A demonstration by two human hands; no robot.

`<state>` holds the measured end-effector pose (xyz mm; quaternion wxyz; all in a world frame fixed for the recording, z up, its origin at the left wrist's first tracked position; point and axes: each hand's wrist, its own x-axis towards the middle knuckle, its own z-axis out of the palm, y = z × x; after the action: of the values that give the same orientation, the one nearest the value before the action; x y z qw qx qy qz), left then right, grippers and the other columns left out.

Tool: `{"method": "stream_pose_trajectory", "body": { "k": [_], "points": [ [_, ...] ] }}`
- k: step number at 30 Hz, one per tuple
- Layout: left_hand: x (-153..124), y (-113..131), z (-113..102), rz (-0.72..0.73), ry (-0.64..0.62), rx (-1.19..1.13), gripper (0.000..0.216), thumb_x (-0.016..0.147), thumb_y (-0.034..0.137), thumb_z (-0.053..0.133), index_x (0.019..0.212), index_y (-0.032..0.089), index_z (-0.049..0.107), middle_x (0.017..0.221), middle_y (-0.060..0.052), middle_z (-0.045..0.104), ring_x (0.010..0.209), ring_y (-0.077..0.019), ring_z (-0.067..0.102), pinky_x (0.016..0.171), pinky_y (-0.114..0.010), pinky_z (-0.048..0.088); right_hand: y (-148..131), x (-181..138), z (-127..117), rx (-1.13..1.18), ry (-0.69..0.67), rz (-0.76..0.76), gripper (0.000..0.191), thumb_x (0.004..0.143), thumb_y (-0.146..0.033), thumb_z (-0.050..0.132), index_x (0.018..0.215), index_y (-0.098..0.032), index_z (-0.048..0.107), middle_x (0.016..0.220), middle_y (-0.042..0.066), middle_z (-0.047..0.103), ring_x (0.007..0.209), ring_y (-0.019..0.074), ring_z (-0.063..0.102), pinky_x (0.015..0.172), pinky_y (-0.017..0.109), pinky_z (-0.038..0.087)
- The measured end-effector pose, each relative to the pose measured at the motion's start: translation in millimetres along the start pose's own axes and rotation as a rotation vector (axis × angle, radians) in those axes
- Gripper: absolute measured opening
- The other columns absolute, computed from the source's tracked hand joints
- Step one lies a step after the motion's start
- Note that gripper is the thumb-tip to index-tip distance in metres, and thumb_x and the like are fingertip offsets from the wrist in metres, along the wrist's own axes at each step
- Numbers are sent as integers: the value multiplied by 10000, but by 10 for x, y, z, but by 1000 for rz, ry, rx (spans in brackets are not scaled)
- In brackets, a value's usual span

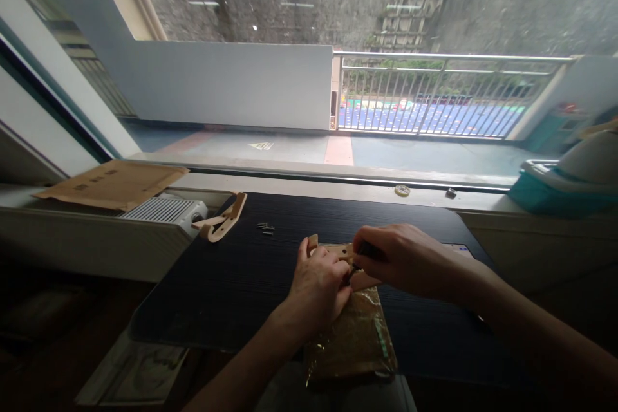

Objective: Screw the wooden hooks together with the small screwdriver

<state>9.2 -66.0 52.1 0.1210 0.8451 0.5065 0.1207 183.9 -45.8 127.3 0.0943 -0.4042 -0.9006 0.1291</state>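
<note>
My left hand is closed round a pale wooden piece with a curved end and dark holes, pressing it over the table. My right hand grips a screwdriver by its dark handle, the shaft slanting down toward my left fingers. Its tip is hidden there. Another strip of wood shows below the right hand. Beneath both lies a brown packet in clear, shiny wrap, at the near edge. A similar wooden bracket rests at the table's far left, with several screws beside it.
The black table stands against a windowsill. On the sill are a tape roll and a small metallic object. A teal container is at right; a cardboard-brown envelope lies over a white slatted unit at left.
</note>
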Motion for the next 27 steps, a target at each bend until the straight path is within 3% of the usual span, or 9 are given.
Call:
{"method": "stream_pose_trajectory", "body": {
  "k": [27],
  "points": [
    [-17,-14,22,37,43,18,124,785,277,576,872,223,646,984,-36,654,1055,-262,515,1083,-581,124,-15,-35,20,52,-41,-60,97,877,-239,464,840,-204,546,707,-25,593,601,94,471,548,234,263]
  ]
}}
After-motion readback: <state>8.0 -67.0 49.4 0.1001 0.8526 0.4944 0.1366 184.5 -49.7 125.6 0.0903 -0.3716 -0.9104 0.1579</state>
